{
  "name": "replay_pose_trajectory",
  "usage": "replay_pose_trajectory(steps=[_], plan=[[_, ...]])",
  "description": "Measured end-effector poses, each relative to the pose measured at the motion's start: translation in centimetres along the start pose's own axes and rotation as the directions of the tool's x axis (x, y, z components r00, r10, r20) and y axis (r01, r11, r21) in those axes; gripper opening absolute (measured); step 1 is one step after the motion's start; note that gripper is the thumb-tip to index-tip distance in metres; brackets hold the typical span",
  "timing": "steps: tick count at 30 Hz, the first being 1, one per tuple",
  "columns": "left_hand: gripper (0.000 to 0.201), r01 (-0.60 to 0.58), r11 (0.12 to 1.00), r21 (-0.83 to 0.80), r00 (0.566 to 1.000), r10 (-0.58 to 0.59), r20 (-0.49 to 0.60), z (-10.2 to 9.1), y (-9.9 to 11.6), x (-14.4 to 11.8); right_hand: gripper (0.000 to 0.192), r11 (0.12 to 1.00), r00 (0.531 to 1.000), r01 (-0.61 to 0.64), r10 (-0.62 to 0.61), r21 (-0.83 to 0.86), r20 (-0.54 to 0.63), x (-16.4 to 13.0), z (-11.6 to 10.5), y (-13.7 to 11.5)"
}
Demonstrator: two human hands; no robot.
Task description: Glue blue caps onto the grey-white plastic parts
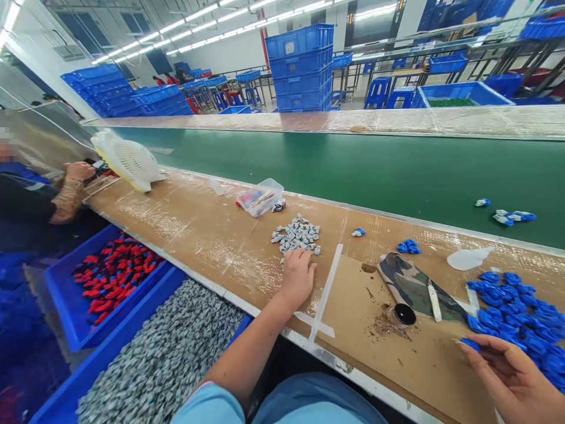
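My left hand (pixel 296 275) rests palm down on the brown worktop (pixel 198 229), its fingers at the near edge of a small heap of grey parts (pixel 296 233). Whether it grips one of them is hidden. My right hand (pixel 507 371) is at the lower right, fingers curled, pinching a small blue part (pixel 468 343) at the near edge of a large pile of blue parts (pixel 525 315). A camouflage cloth roll (pixel 412 287) with a round black end lies between my hands.
A green conveyor belt (pixel 353 171) runs behind the worktop and carries a few blue-and-white pieces (pixel 512 216). A clear plastic box (pixel 260 197) and a white fan (pixel 128 160) sit further left. Blue bins with grey parts (pixel 163 359) and red parts (pixel 112 280) stand below. A co-worker's arm (pixel 70 188) is at far left.
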State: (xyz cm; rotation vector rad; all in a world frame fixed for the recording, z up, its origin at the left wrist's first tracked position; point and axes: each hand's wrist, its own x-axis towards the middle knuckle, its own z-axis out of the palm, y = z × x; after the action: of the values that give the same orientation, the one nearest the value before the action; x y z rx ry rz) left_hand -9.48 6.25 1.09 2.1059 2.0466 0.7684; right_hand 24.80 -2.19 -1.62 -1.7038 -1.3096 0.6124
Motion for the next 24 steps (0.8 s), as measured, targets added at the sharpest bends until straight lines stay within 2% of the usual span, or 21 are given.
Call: replay_pose_trajectory(steps=[3, 6, 10, 13, 15, 17, 18, 21, 24], plan=[[0.02, -0.038, 0.998, 0.057, 0.99, 0.03, 0.137, 1.2, 1.2, 2.3, 0.035, 0.989, 0.994, -0.082, 0.072, 0.125, 0.086, -0.5, 0.7, -1.2], [0.013, -0.049, 0.996, 0.08, 0.971, 0.029, 0.236, 2.4, 1.8, 3.8, 0.031, 0.983, 0.999, -0.036, 0.029, 0.178, 0.042, -1.1, 1.3, -2.1], [0.019, -0.075, 0.997, 0.001, 0.969, 0.073, 0.237, 2.9, 1.8, 3.8, 0.024, 0.987, 0.998, 0.042, -0.047, 0.156, 0.03, -1.8, 1.7, -2.5], [0.022, -0.067, 0.969, -0.24, 0.979, 0.11, 0.171, 2.1, 1.9, 2.5, 0.018, 0.982, 0.99, 0.129, -0.134, 0.136, 0.03, -2.1, 1.8, -2.7], [0.025, 0.003, 0.867, -0.499, 0.981, 0.094, 0.169, 1.5, 2.4, 1.0, 0.017, 0.976, 0.98, 0.18, -0.188, 0.119, 0.06, -2.1, 1.8, -2.9], [0.022, 0.178, 0.679, -0.712, 0.954, 0.06, 0.295, 1.3, 3.2, -0.8, 0.018, 0.97, 0.968, 0.224, -0.232, 0.089, 0.095, -2.0, 1.8, -3.0], [0.02, 0.294, 0.564, -0.772, 0.922, 0.045, 0.384, 1.4, 3.7, -1.7, 0.019, 0.967, 0.962, 0.246, -0.252, 0.07, 0.107, -2.0, 1.8, -3.0], [0.025, 0.565, 0.25, -0.787, 0.81, 0.014, 0.586, 1.9, 5.3, -4.0, 0.018, 0.959, 0.95, 0.283, -0.283, 0.02, 0.135, -1.9, 1.8, -2.9], [0.031, 0.651, 0.08, -0.755, 0.757, -0.001, 0.653, 2.5, 6.6, -5.2, 0.022, 0.97, 0.959, 0.239, -0.243, 0.044, 0.148, -2.0, 1.8, -2.6]])
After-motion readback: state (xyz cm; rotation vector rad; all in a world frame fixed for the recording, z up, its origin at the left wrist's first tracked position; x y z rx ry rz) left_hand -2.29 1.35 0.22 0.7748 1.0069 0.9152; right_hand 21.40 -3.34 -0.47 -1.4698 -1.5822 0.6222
